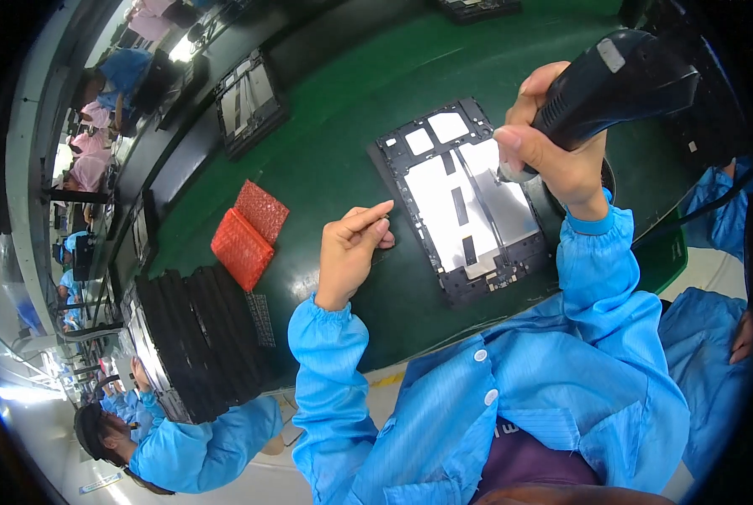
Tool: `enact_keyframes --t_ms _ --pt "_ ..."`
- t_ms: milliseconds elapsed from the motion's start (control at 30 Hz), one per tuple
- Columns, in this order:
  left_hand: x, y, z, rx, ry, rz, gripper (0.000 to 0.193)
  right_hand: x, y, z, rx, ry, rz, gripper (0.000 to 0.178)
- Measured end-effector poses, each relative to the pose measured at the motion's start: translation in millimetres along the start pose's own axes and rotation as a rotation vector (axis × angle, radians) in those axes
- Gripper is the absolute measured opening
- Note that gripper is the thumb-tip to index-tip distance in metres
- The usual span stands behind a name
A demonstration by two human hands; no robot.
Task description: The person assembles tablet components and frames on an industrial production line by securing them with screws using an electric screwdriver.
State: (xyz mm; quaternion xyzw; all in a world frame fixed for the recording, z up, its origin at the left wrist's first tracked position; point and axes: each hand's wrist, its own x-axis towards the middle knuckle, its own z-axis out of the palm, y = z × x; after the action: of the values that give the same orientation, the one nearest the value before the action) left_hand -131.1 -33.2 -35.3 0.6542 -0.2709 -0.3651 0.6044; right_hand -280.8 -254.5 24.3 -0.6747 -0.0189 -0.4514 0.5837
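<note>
An opened tablet body (pixel 511 210) lies face up on the green bench, with a black frame, silver plates and a dark cable strip down its middle. My right hand (pixel 566 164) is wrapped round a black handheld tool (pixel 612 88) with slots in its side. The tool's narrow end points down over the tablet's upper right part; whether it touches cannot be made out. To the left of the tablet, my left hand (pixel 351 248) is raised with thumb and index finger pinched together. Anything between those fingertips is too small to name.
Red bubble-wrap pouches (pixel 246 240) lie left on the green bench (pixel 334 151). Nearer stands a row of black padded slabs (pixel 196 337). Another tablet body (pixel 249 101) sits farther back. A co-worker in blue (pixel 196 450) is at lower left; another blue sleeve (pixel 709 370) shows at right.
</note>
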Motion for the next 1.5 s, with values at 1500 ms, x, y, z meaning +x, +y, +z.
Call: enact_keyframes --t_ms 1500 --pt "63 -1 7 0.345 -0.068 0.166 0.010 22 40 89 -0.072 -0.219 0.060 0.036"
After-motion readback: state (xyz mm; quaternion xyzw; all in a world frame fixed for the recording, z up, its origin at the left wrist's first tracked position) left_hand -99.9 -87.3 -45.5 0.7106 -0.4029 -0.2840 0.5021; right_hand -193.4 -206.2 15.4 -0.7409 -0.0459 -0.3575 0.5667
